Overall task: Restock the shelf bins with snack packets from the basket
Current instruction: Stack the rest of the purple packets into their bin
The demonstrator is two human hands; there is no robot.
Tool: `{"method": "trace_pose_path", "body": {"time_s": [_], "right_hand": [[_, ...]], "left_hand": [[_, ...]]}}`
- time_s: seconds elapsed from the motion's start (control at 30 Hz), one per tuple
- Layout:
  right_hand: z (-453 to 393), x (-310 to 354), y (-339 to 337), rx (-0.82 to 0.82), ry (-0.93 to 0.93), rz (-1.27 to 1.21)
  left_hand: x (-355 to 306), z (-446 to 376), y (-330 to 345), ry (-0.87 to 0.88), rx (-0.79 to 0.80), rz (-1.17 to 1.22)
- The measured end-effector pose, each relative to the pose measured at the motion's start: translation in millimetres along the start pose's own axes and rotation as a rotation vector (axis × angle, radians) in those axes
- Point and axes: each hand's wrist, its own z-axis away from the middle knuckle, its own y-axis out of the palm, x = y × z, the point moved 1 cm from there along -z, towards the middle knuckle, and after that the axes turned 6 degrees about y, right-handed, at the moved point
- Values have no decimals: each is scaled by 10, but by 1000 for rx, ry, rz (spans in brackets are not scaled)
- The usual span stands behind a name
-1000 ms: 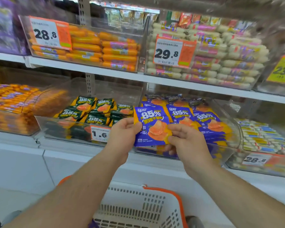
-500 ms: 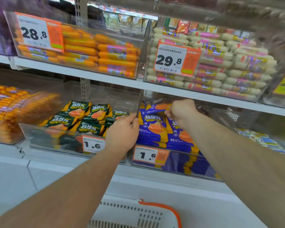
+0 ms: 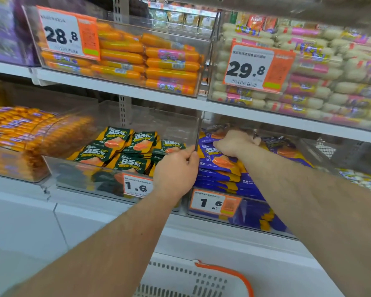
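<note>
Blue "85%" snack packets [image 3: 220, 162] lie stacked in a clear bin [image 3: 253, 219] on the lower shelf, right of centre. My right hand [image 3: 234, 143] reaches deep into that bin, fingers closed on the top of the blue packets. My left hand [image 3: 176, 172] pinches the clear divider wall between the blue bin and the bin of green "85%" packets [image 3: 129, 150]. A white basket with an orange handle [image 3: 201, 279] sits below my arms; its contents are out of sight.
The upper shelf holds bins of orange sausages [image 3: 150, 61] and pale sausages [image 3: 321, 82] with price tags 28.8 and 29.8. Orange sticks [image 3: 15, 133] fill the lower left bin. The shelf board above [image 3: 180, 101] leaves a narrow gap over the lower bins.
A second ago both hands held a blue packet in front of the bin. My right hand has since pushed it deep into the blue bin, and my left hand moved onto the divider wall.
</note>
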Motion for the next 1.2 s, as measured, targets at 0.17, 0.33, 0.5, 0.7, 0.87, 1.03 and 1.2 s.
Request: {"method": "trace_pose_path", "body": {"time_s": [0.17,0.33,0.5,0.7,0.87,1.03,1.2], "right_hand": [[-118,22,75,14,25,8],[-140,1,136,52,69,-67],[-27,-17,91,51,9,-122],[811,154,-31,-510,-310,-188],[1525,349,457,-698,-675,-664],[2105,415,1637,-197,-544,-821],[2618,389,2758,509,-121,-552]], "left_hand": [[10,-8,8,6,-15,11],[30,-24,28,3,6,19],[31,-70,16,-26,70,64],[95,-103,-65,-12,60,221],[283,367,-346,180,-187,132],[1100,1299,-219,-118,9,115],[1971,1981,93,-512,423,41]]}}
